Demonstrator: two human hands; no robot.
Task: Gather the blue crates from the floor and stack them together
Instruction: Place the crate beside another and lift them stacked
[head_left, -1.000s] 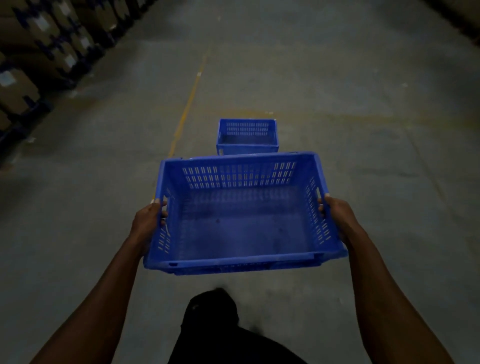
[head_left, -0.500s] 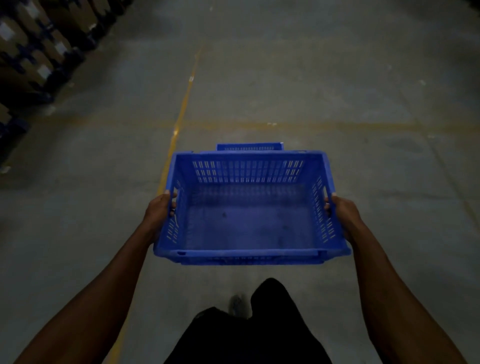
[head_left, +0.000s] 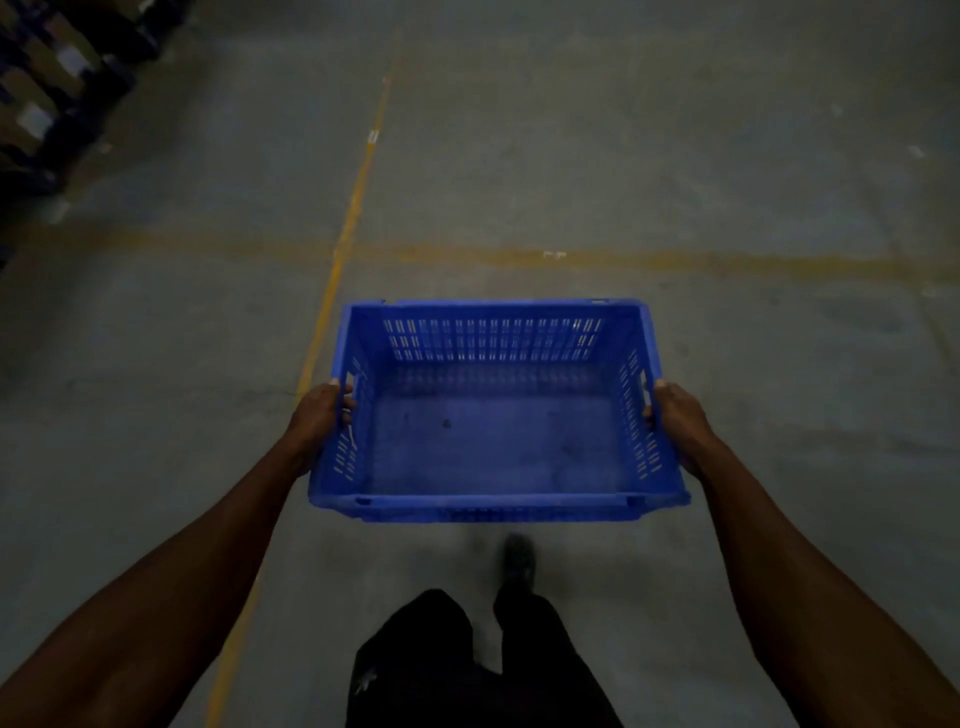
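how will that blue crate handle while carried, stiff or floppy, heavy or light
Probably stiff: the blue crate keeps its box shape held only by left hand and right hand. Likely light: it's empty with slotted walls.

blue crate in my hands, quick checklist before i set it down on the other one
1. Left hand grips the left handle slot of the blue crate: ok.
2. Right hand grips the right side wall: ok.
3. Crate held level, opening up: ok.
4. Crate empty inside, only faint marks on its bottom: ok.
5. Target crate in sight to line up with: not ok, none shows in this view.
6. Concrete floor ahead free of obstacles: ok where visible; under the crate, cannot tell.
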